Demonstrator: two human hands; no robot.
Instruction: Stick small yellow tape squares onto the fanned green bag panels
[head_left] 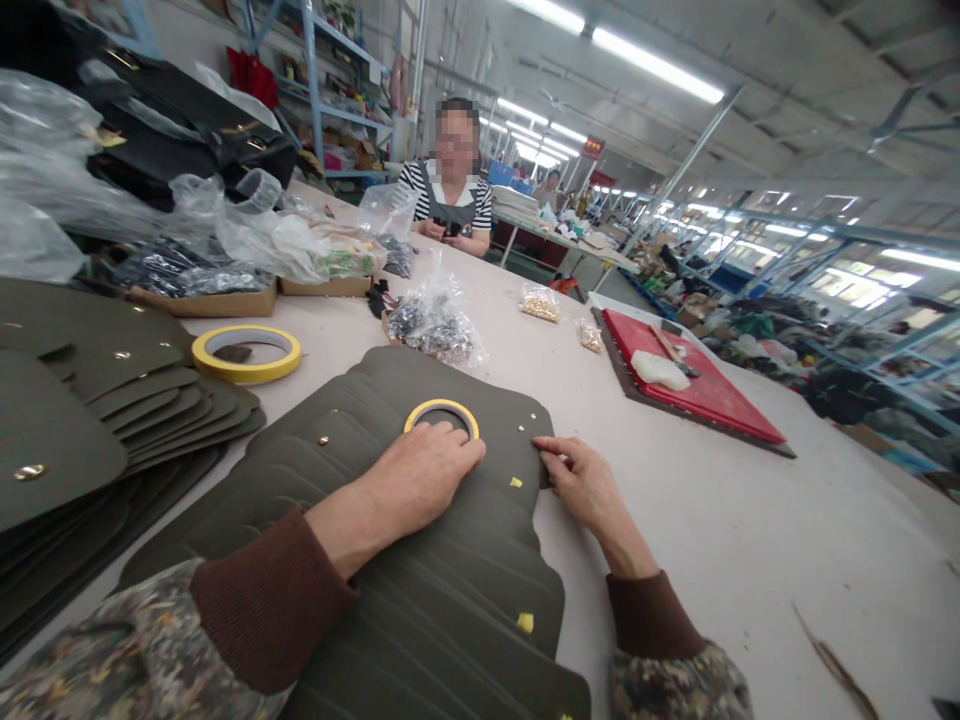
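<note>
The pale surface (675, 540) bears overlapping dark panels (465, 580) at near centre. The left hand (409, 475) curls its fingers closed on a yellow tape roll (442, 404) atop the panels; the right hand (589, 485) sets slightly parted fingers at their right edge, grip uncertain. Uneven pulling could misalign the layers. The left fingertips are hidden; the nearest panel is cut off.

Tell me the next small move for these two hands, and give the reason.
Probably have the right hand pull a short piece off the yellow tape roll. The left hand holds that roll over the dark panels, the right hand is close by at a panel edge, and small yellow pieces already sit near that side.
</note>
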